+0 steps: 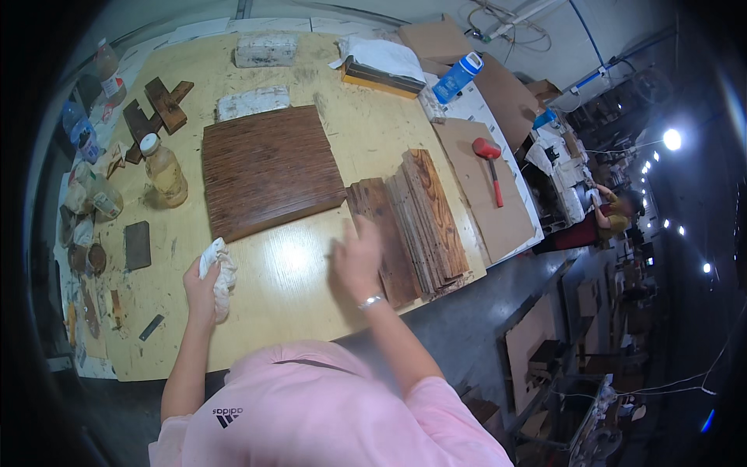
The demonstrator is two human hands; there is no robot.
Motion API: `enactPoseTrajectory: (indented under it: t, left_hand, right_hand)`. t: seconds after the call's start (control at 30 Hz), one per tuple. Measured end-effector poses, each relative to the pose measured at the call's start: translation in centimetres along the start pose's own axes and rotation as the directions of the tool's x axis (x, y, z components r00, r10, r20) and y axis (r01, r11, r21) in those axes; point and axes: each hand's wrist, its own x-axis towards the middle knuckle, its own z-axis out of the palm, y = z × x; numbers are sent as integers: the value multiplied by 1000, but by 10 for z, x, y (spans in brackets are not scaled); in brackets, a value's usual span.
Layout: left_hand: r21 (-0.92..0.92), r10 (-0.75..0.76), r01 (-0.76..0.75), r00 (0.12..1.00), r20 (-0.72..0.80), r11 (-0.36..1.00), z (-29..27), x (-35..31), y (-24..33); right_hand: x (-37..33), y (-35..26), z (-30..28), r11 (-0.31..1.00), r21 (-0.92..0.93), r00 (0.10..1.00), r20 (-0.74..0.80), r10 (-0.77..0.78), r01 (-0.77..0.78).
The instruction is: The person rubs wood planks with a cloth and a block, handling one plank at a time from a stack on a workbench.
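Note:
My left hand is closed around a crumpled white cloth at the near left of the table. Just beyond it lies a thick, dark brown wooden panel with a ridged grain. My right hand, slightly blurred, hovers by the left edge of a row of brown wooden planks, fingers partly stretched and nothing visible in them. Whether its fingertips touch the nearest plank I cannot tell. The planks stand close together, and the rightmost plank shows a lighter, wavy grain.
At left stand a jar of yellowish liquid, plastic bottles and dark wood pieces. White wrapped blocks lie at the back. A red mallet rests on cardboard at right, below a blue bottle. Another person works farther right.

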Motion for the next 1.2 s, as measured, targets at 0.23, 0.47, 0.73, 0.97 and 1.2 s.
enactPoseTrajectory:
  t: [0.23, 0.47, 0.73, 0.97, 1.2]
  left_hand:
    - [72, 52, -49, 998, -33, 996, 4, -7, 12]
    - [271, 96, -67, 991, -96, 960, -2, -27, 27]
    - [711, 451, -663, 574, 684, -234, 27, 7, 56]
    - [633, 517, -357, 853, -80, 687, -51, 51, 105]
    - [708, 695, -706, 517, 499, 16, 28, 0, 77]
  right_hand:
    - [39, -38, 76, 982, 29, 983, 15, -186, 185]
    - [46, -36, 62, 936, 149, 933, 127, -338, 319]
    - [-16, -90, -18, 821, 388, 765, 637, 88, -418]
    - [-30, -85, -46, 751, 490, 848, 500, 175, -444]
    - [-30, -81, -38, 700, 492, 735, 674, 70, -518]
